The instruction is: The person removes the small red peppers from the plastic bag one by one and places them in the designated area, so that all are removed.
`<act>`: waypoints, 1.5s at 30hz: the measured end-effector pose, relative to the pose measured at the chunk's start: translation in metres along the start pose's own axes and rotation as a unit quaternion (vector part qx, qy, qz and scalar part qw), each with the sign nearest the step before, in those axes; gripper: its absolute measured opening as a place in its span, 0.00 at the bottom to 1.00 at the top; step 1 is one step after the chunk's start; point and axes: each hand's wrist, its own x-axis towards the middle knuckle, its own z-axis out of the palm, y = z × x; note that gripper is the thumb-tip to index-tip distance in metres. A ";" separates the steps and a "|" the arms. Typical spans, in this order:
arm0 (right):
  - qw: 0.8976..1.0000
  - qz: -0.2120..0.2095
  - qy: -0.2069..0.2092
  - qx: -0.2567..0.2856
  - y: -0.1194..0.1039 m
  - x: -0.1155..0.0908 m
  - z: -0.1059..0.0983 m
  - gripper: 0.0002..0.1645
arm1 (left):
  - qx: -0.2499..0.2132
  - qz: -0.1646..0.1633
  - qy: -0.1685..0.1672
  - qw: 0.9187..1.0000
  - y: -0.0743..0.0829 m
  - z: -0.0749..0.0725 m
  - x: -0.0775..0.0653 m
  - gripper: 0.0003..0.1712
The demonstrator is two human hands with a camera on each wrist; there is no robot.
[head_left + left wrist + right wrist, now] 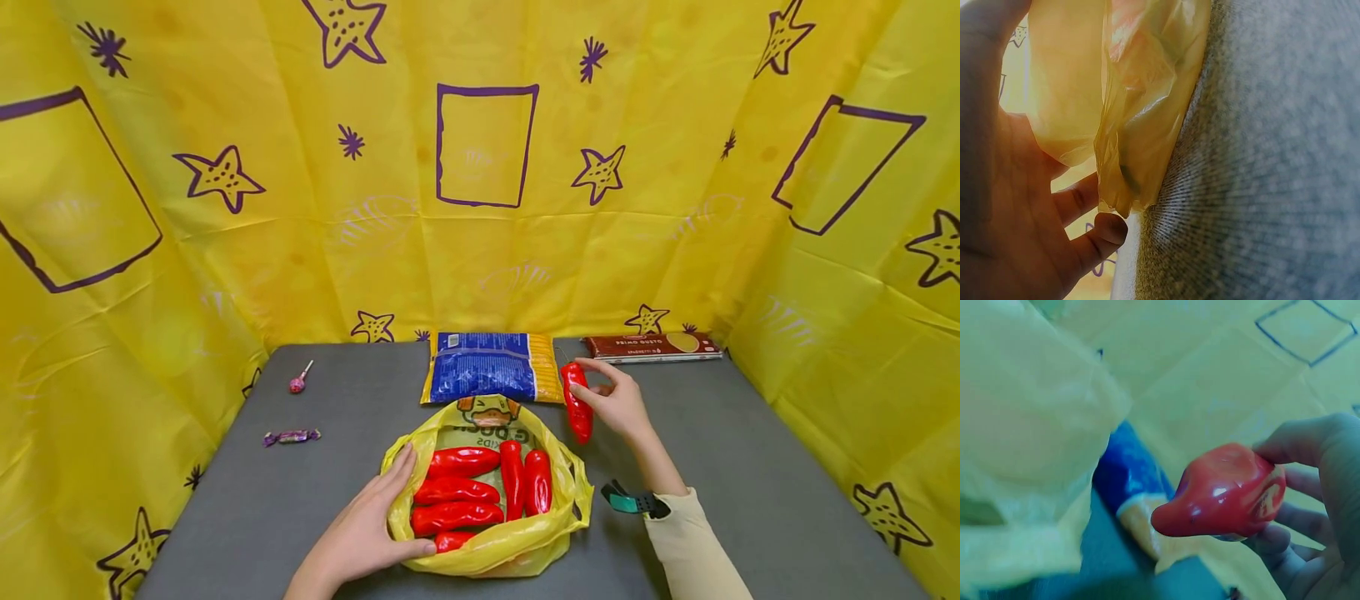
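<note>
My right hand (617,403) pinches a glossy red chili pepper (578,408) between thumb and fingers, beside the right end of the blue-and-yellow packet. In the right wrist view the same pepper (1229,494) points its tapered end towards the camera. A yellow plastic bag (517,546) with a duck print stands wide at the mouth, several red peppers (459,517) lying inside it. My left hand (367,529) rests along the bag's left rim, fingers fairly straight and thumb apart over the near edge. In the left wrist view its fingertips meet the bag's thin wall (1147,112).
The blue-and-yellow packet (480,367) lies behind the bag. A dark red spaghetti pack (656,347) is at the back right. On the left are a lollipop (297,380) and a purple wrapped candy (291,437). Yellow patterned cloth (480,267) surrounds the grey table (337,417).
</note>
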 end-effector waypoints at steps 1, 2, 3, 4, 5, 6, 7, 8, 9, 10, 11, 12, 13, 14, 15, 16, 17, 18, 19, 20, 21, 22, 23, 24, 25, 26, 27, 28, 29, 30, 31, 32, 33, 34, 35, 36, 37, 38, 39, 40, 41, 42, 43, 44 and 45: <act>1.000 0.009 0.006 -0.002 0.004 0.000 0.000 0.30 | 0.000 -0.001 0.000 1.000 0.000 0.000 0.000 0.76; 1.000 0.018 0.012 -0.004 0.008 0.000 0.000 0.30 | -0.001 -0.002 0.000 1.000 0.000 0.000 0.000 0.76; 1.000 0.022 0.016 -0.007 0.012 0.000 0.000 0.30 | -0.002 -0.003 0.001 1.000 0.000 0.000 0.000 0.76; 0.999 0.027 0.020 -0.009 0.015 0.001 0.000 0.30 | -0.001 -0.004 0.001 1.000 0.000 0.001 0.000 0.76; 0.999 0.030 0.022 -0.012 0.018 0.001 0.000 0.30 | -0.002 -0.005 0.001 1.000 0.000 0.001 0.000 0.76; 0.999 0.032 0.025 -0.015 0.022 0.002 0.000 0.30 | -0.002 -0.007 0.001 1.000 0.000 0.001 0.000 0.76; 0.999 0.033 0.026 -0.019 0.026 0.002 0.000 0.30 | -0.003 -0.008 0.000 1.000 0.000 0.000 0.000 0.76; 0.999 0.033 0.026 -0.025 0.029 0.003 0.000 0.30 | -0.004 -0.010 -0.001 1.000 0.001 0.000 0.000 0.76; 0.999 0.034 0.027 -0.031 0.033 0.004 0.000 0.30 | -0.005 -0.011 -0.001 1.000 0.001 0.000 0.000 0.76; 0.998 0.036 0.030 -0.036 0.037 0.005 0.000 0.30 | -0.005 -0.012 -0.002 1.000 0.001 0.000 0.000 0.76; 0.998 0.035 0.030 -0.044 0.042 0.007 0.000 0.30 | -0.005 -0.013 -0.003 1.000 0.002 0.000 0.000 0.76; 0.998 0.037 0.032 -0.050 0.046 0.009 0.001 0.30 | -0.007 -0.013 -0.004 1.000 0.002 0.000 0.000 0.76; 0.997 0.038 0.032 -0.055 0.050 0.010 0.001 0.30 | -0.007 -0.012 -0.004 1.000 0.002 0.000 0.000 0.76; 0.997 0.040 0.034 -0.059 0.054 0.012 0.001 0.30 | -0.007 -0.010 -0.004 1.000 0.002 0.000 0.000 0.75; 0.997 0.043 0.036 -0.060 0.058 0.013 0.002 0.30 | -0.006 -0.008 -0.004 1.000 0.002 0.000 0.000 0.75; 0.997 0.047 0.035 -0.058 0.062 0.014 0.002 0.30 | -0.006 -0.006 -0.004 1.000 0.002 0.000 0.000 0.75; 0.997 0.050 0.033 -0.056 0.064 0.015 0.002 0.30 | -0.006 -0.004 -0.003 1.000 0.003 0.000 0.000 0.75; 0.997 0.056 0.032 -0.051 0.067 0.016 0.002 0.30 | -0.006 -0.002 -0.002 1.000 0.003 0.000 0.000 0.75; 0.997 0.060 0.029 -0.046 0.069 0.017 0.002 0.30 | -0.005 -0.002 -0.002 1.000 0.002 0.000 0.000 0.75; 0.997 0.065 0.027 -0.040 0.071 0.017 0.002 0.31 | -0.004 -0.002 -0.002 1.000 0.002 0.000 0.000 0.75; 0.997 0.068 0.023 -0.035 0.073 0.018 0.002 0.31 | -0.004 -0.002 -0.002 1.000 0.002 0.000 0.000 0.75; 0.997 0.071 0.021 -0.030 0.074 0.018 0.002 0.32 | -0.004 -0.003 -0.002 1.000 0.002 0.000 0.000 0.75; 0.997 0.074 0.021 -0.029 0.075 0.019 0.001 0.32 | -0.005 -0.003 -0.002 1.000 0.002 0.000 0.000 0.75; 0.997 0.075 0.021 -0.028 0.076 0.020 0.001 0.32 | -0.006 -0.003 -0.002 1.000 0.002 -0.001 0.000 0.75; 0.996 0.076 0.020 -0.029 0.077 0.021 0.001 0.32 | -0.005 -0.003 -0.003 1.000 0.002 -0.001 0.000 0.75; 0.996 0.075 0.020 -0.033 0.077 0.021 0.001 0.32 | -0.004 -0.002 -0.003 1.000 0.002 -0.001 0.000 0.75; 0.996 0.073 0.021 -0.036 0.077 0.022 0.001 0.32 | -0.005 -0.003 -0.004 1.000 0.002 -0.001 0.000 0.75; 0.996 0.074 0.023 -0.041 0.077 0.023 0.001 0.32 | -0.004 -0.003 -0.004 1.000 0.002 -0.001 0.000 0.75; 0.996 0.072 0.023 -0.048 0.077 0.024 0.001 0.31 | -0.005 -0.004 -0.005 1.000 0.003 -0.001 0.000 0.75; 0.996 0.068 0.022 -0.057 0.077 0.025 0.001 0.31 | -0.004 -0.004 -0.005 1.000 0.003 -0.001 0.000 0.75; 0.996 0.064 0.020 -0.067 0.077 0.025 0.002 0.31 | -0.003 -0.004 -0.006 1.000 0.003 -0.001 0.000 0.75; 0.995 0.062 0.017 -0.074 0.077 0.026 0.002 0.31 | -0.004 -0.003 -0.006 1.000 0.004 -0.001 0.000 0.75; 0.995 0.061 0.016 -0.080 0.078 0.027 0.003 0.31 | -0.004 -0.003 -0.006 1.000 0.004 -0.002 0.000 0.75; 0.994 0.060 0.016 -0.086 0.079 0.028 0.004 0.31 | -0.003 0.000 -0.006 1.000 0.004 -0.002 0.000 0.75; 0.994 0.060 0.015 -0.088 0.080 0.028 0.004 0.31 | -0.003 0.001 -0.007 1.000 0.004 -0.002 0.000 0.74; 0.994 0.060 0.015 -0.090 0.081 0.029 0.005 0.31 | -0.002 0.003 -0.007 1.000 0.004 -0.002 0.000 0.74; 0.994 0.061 0.015 -0.090 0.082 0.029 0.005 0.32 | -0.002 0.003 -0.008 1.000 0.004 -0.002 0.000 0.74; 0.994 0.063 0.017 -0.088 0.084 0.029 0.005 0.32 | -0.003 0.003 -0.009 1.000 0.004 -0.001 0.000 0.74; 0.994 0.061 0.019 -0.088 0.085 0.029 0.005 0.32 | -0.003 0.003 -0.009 1.000 0.004 -0.001 0.000 0.74; 0.994 0.060 0.021 -0.090 0.086 0.030 0.005 0.32 | -0.004 0.001 -0.010 1.000 0.004 -0.001 0.000 0.75; 0.994 0.059 0.021 -0.090 0.086 0.030 0.005 0.32 | -0.005 -0.001 -0.011 1.000 0.005 -0.001 0.000 0.75; 0.994 0.056 0.021 -0.092 0.087 0.030 0.005 0.33 | -0.005 -0.002 -0.011 1.000 0.005 -0.001 0.000 0.75; 0.994 0.054 0.020 -0.094 0.087 0.030 0.005 0.33 | -0.006 -0.004 -0.011 1.000 0.005 -0.001 0.000 0.75; 0.994 0.054 0.019 -0.096 0.087 0.029 0.005 0.34 | -0.007 -0.005 -0.012 1.000 0.005 -0.001 0.000 0.75; 0.994 0.055 0.019 -0.097 0.087 0.029 0.005 0.35 | -0.007 -0.006 -0.012 1.000 0.005 -0.001 0.000 0.75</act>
